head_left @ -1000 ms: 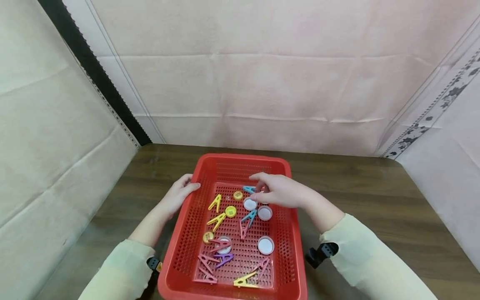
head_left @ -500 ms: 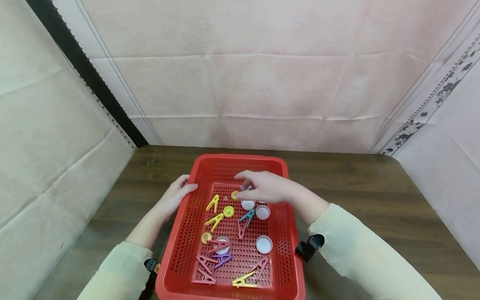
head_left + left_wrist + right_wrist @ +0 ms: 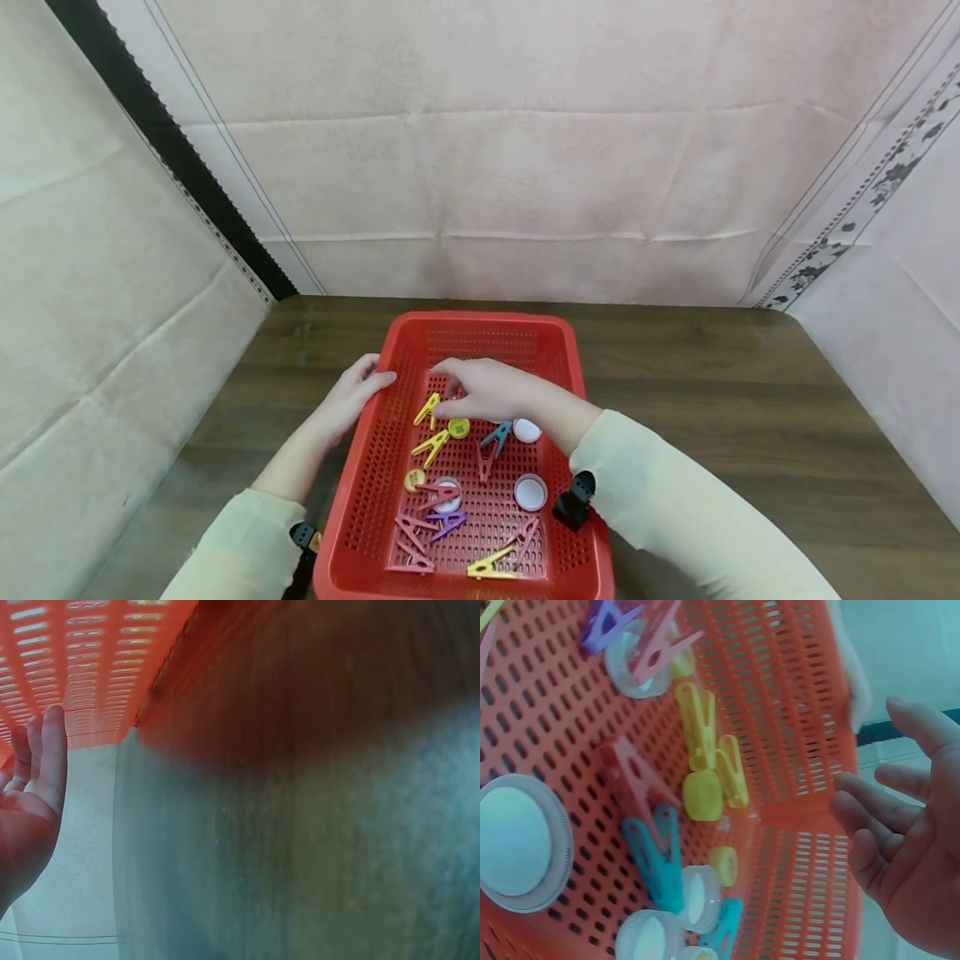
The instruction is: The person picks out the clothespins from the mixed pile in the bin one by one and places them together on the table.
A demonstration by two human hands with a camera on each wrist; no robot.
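A red perforated plastic basket (image 3: 480,317) stands on the wooden table. My left hand (image 3: 352,396) holds its left rim, thumb over the edge; in the left wrist view the fingers (image 3: 52,746) lie along the outer wall. Above the basket's far part hovers my right hand (image 3: 487,390), its fingers loosely bent with nothing between them. Nearest to it are a yellow clothespin (image 3: 427,408), a second yellow clothespin (image 3: 431,448) and a bright yellow cap (image 3: 458,428). Also inside lie a blue clothespin (image 3: 498,434) and a pink clothespin (image 3: 486,462). My right hand hides some pieces in the head view.
Toward the basket's near end lie a purple clothespin (image 3: 447,523), several pink clothespins (image 3: 411,558), a pale yellow clothespin (image 3: 491,567) and a round white-centred lid (image 3: 531,492). The wooden table (image 3: 697,383) meets cloth-covered walls (image 3: 510,183) at the back and sides.
My right hand has moved left across the basket, from the blue clothespin and white lids to the yellow pieces. My left hand keeps its place on the rim.
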